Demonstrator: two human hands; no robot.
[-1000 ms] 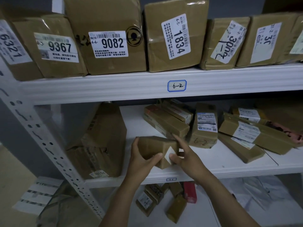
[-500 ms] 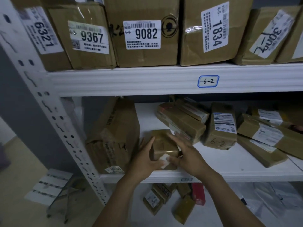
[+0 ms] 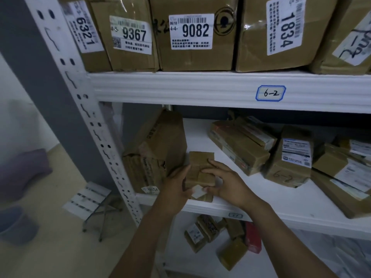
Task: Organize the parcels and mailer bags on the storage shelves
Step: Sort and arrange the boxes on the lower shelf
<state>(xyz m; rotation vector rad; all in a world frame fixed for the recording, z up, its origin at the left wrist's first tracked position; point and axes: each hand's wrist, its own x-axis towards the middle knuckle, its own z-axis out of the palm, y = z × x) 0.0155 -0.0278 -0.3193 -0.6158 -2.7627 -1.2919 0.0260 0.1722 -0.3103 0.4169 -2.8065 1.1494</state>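
Observation:
A small brown taped parcel [image 3: 200,169] sits near the front edge of the middle white shelf [image 3: 261,199]. My left hand [image 3: 176,187] holds its left side with the thumb at its front. My right hand [image 3: 226,183] grips its right side, fingers laid over the top and thumb at the front corner with a white label. The parcel stands right beside a large crumpled brown box [image 3: 158,151] on its left.
Several labelled boxes fill the upper shelf, among them 9367 [image 3: 130,35], 9082 [image 3: 192,35] and 1834 [image 3: 281,31]. Flat brown parcels [image 3: 239,147] lie to the right on the middle shelf. Small parcels [image 3: 220,239] lie on the bottom shelf. A folding stool [image 3: 90,201] stands left of the rack post [image 3: 80,93].
Both hands moved the small parcel from in front of the shelf edge onto the middle shelf and left, up against the large crumpled box. The view shifted left.

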